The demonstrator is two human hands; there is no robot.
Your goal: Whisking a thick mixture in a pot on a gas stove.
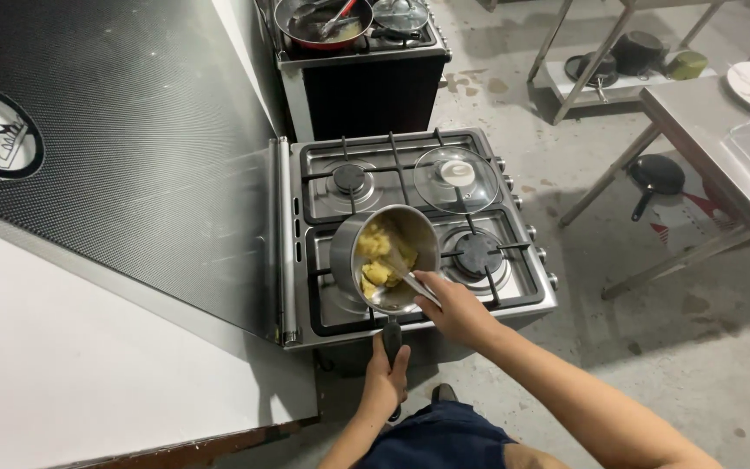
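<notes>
The scene is seen from a single head-worn camera, aimed steeply down from above the stove (pixel 410 226) and the concrete floor (pixel 653 347). The stove is viewed at arm's length, with farther tables caught along the upper edge.

Bare forearms (no sleeves), dark blue trousers (pixel 440 439).

I see even, bright daylight, soft shadows under the stove (pixel 410 226) on the floor (pixel 653 330), mild glare on the steel, wide-angle bending at the edges
</notes>
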